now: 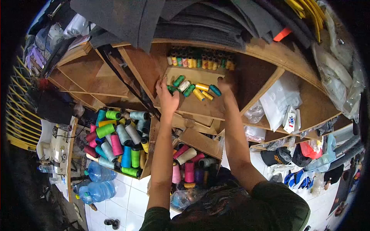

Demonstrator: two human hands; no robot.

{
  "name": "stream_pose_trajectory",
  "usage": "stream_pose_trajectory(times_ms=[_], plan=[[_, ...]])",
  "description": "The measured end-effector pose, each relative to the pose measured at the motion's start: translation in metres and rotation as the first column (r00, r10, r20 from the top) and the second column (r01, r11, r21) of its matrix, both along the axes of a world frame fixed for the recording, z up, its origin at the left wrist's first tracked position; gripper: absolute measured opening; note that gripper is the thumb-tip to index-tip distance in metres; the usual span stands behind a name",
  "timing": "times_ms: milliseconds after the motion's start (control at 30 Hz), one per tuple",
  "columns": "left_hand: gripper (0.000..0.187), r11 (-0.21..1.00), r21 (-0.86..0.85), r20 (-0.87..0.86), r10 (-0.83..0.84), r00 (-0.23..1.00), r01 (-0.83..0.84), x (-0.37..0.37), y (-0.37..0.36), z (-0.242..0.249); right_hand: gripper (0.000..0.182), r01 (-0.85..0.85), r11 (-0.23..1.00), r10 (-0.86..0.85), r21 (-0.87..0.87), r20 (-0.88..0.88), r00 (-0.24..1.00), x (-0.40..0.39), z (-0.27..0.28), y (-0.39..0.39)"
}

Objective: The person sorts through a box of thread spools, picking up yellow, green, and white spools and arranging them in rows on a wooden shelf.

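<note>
My left hand [168, 98] is at the left of a wooden shelf compartment [204, 107], its fingers around a dark green thread spool [172, 89]. My right hand [225, 85] is at the compartment's right side, smeared and dark at the fingertips, so its grip is hidden. Between the hands lie loose spools: a green one [179, 80], a white one [184, 86], another green one [189, 90], several yellow ones [199, 94] and a teal one [215, 90]. Behind them, small spools [206, 62] stand upright in rows.
Below left, a box [153, 133] holds large colourful cones; a second carton [200, 140] with cones sits beside it. Water bottles [101, 172] stand on the tiled floor. Dark fabric [200, 29] hangs over the shelf top. Plastic bags [279, 100] fill a compartment at right.
</note>
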State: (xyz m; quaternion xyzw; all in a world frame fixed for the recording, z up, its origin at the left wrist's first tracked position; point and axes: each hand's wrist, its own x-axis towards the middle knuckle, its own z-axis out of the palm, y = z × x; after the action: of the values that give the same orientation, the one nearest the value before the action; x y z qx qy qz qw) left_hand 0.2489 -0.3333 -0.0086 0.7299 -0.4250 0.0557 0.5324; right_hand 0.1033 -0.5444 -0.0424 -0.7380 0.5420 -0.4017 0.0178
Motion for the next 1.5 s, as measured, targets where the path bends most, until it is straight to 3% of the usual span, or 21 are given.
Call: stream_pose_trajectory(times_ms=[67,133,233,300,333,433,533,633,733,833,933,1033,1133,1233,1300,1367,1433,1467,1500], plan=[[0.067,0.996,0.084,0.003,0.018,1.0,-0.019,-0.002,-0.001,0.004,0.042,-0.053,0.95,0.13,0.307,-0.235,0.963,-0.013,0.063,0.04],[0.069,0.989,0.148,-0.035,-0.017,0.999,0.022,-0.003,0.004,0.004,0.041,-0.024,0.83,0.232,0.558,-0.306,0.923,-0.014,0.064,0.036],[0.069,0.967,0.252,0.002,-0.04,0.999,0.039,-0.002,0.011,0.005,0.034,-0.022,0.856,0.175,0.517,-0.251,0.952,-0.011,0.05,0.024],[0.068,0.945,0.325,0.052,-0.05,0.997,0.03,-0.002,0.015,0.004,0.028,-0.132,0.921,0.146,0.367,-0.012,0.989,-0.003,0.033,0.012],[0.065,0.959,0.281,0.077,-0.06,0.995,0.036,-0.003,0.016,0.004,0.025,-0.169,0.945,0.143,0.279,0.11,0.984,-0.001,0.027,0.007],[0.063,0.968,0.247,0.0,-0.042,0.999,0.041,-0.004,0.015,0.004,0.025,-0.093,0.899,0.123,0.428,-0.043,0.992,-0.004,0.056,0.022],[0.063,0.982,0.186,0.0,0.035,0.999,-0.035,-0.007,0.016,0.005,0.023,-0.059,0.807,0.11,0.588,-0.051,0.993,-0.004,0.079,0.039],[0.062,0.989,-0.149,-0.331,-0.075,0.94,0.027,0.002,0.01,-0.016,0.02,0.001,0.976,-0.027,0.219,0.116,0.993,0.009,0.011,0.001],[0.062,0.995,-0.1,-0.382,-0.066,0.922,0.03,0.001,0.013,-0.012,0.026,-0.028,0.999,0.035,-0.028,0.292,0.956,0.01,0.009,-0.005],[0.059,0.991,-0.134,-0.357,-0.067,0.932,0.02,-0.021,0.015,0.008,0.034,-0.021,0.992,-0.015,0.128,0.276,0.961,0.02,0.003,-0.016],[0.053,0.988,-0.146,-0.353,-0.103,0.93,0.054,-0.031,0.014,0.017,0.031,0.028,0.99,-0.062,0.137,0.249,0.967,0.024,0.001,-0.017],[0.05,0.99,-0.095,-0.353,-0.13,0.926,0.102,-0.04,0.016,0.027,0.029,0.03,0.999,-0.024,-0.017,0.292,0.956,0.029,-0.014,-0.032],[0.044,0.969,-0.194,-0.449,-0.225,0.865,0.151,-0.045,0.013,0.029,0.02,0.038,0.996,-0.056,0.082,0.234,0.971,0.033,-0.019,-0.042],[0.042,0.942,-0.287,-0.483,-0.3,0.822,0.176,-0.054,0.007,0.037,0.016,0.081,0.994,-0.057,-0.073,0.28,0.958,0.028,-0.016,-0.032],[0.043,0.925,-0.309,-0.453,-0.347,0.821,0.22,-0.055,0.001,0.039,0.015,0.151,0.955,-0.104,-0.255,0.191,0.976,0.028,-0.044,-0.049],[0.045,0.936,-0.284,-0.462,-0.324,0.826,0.209,-0.057,-0.007,0.035,0.013,0.087,0.963,-0.041,-0.257,0.181,0.983,0.024,-0.047,-0.049],[0.044,0.947,-0.241,-0.516,-0.312,0.798,0.214,-0.064,-0.01,0.045,0.012,-0.113,0.991,0.13,-0.078,0.269,0.954,0.009,-0.026,-0.022],[0.039,0.95,-0.238,-0.494,-0.296,0.817,0.201,-0.065,-0.014,0.044,0.014,-0.299,0.953,0.259,0.052,0.378,0.889,0.0,-0.002,0.001],[0.038,0.958,-0.206,-0.494,-0.279,0.824,0.201,-0.066,-0.019,0.045,0.017,-0.556,0.818,0.399,0.151,0.548,0.735,-0.011,0.031,0.032]])
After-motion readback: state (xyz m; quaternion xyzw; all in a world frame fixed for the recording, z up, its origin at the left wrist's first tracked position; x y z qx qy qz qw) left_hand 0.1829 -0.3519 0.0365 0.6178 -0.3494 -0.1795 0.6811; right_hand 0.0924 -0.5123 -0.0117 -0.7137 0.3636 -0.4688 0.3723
